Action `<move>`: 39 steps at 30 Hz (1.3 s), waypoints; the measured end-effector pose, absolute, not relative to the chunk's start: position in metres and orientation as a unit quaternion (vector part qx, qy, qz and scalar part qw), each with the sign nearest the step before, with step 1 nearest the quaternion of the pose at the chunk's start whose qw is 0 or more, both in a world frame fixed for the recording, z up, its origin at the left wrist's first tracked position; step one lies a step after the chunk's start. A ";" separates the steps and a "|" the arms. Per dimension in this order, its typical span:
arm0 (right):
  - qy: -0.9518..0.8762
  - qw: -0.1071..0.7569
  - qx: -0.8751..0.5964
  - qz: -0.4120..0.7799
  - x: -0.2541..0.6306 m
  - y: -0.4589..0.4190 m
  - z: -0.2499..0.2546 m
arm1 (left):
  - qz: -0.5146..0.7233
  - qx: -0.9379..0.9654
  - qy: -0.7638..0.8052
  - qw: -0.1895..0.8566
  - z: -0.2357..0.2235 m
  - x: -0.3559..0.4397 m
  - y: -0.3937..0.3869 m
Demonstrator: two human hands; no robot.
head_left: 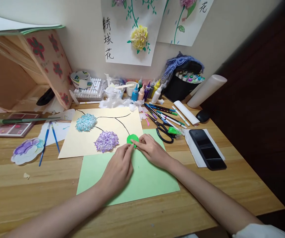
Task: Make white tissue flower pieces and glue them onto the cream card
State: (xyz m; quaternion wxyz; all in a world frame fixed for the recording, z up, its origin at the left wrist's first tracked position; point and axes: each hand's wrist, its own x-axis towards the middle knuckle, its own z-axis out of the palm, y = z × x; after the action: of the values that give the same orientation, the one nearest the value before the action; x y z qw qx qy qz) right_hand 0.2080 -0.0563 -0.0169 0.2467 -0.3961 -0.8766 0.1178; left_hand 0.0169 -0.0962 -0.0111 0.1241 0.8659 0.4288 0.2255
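Observation:
A flat, round piece of bright green clay (131,138) lies at the lower right edge of the cream paper (75,150), by the end of a drawn black stem. My left hand (120,163) has its fingers bent together, with the tips at the clay's lower edge. From the right, my right hand (153,148) presses the clay with its fingertips, thumb and fingers close together. On the same paper are a fluffy blue flower (86,122) and a fluffy purple flower (106,141). Pale green paper (142,181) lies underneath, below both hands.
Black scissors (162,129), a packet of green clay (174,131) and several pens lie right of the papers, near a phone (208,148). Paint bottles (144,92) stand behind. On the left are a flower-shaped palette (28,152), brushes (45,142) and a decorated box (45,62).

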 end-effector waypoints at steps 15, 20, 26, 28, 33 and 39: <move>-0.896 0.191 -0.397 0.049 0.217 -0.064 -0.011 | 0.179 0.891 0.415 -0.038 -0.011 0.020 -0.097; -0.897 0.173 -0.405 0.029 0.211 -0.064 -0.010 | 0.167 0.897 0.406 -0.053 -0.011 0.020 -0.098; -0.877 0.245 -0.401 0.099 0.216 -0.066 -0.010 | 0.175 0.887 0.427 -0.015 -0.012 0.020 -0.098; -0.853 0.294 -0.408 0.140 0.219 -0.066 -0.010 | 0.167 0.890 0.424 -0.018 -0.011 0.020 -0.098; -0.860 0.263 -0.420 0.123 0.217 -0.066 -0.012 | 0.124 0.898 0.422 -0.026 -0.007 0.022 -0.095; -0.877 0.224 -0.417 0.075 0.214 -0.066 -0.012 | 0.104 0.892 0.440 -0.024 -0.007 0.026 -0.091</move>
State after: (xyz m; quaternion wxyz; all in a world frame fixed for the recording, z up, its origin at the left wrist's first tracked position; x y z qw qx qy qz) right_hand 0.2142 -0.0662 -0.0117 0.2244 -0.4171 -0.8775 0.0751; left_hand 0.0265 -0.0908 -0.0071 -0.0235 0.8917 0.4399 0.1042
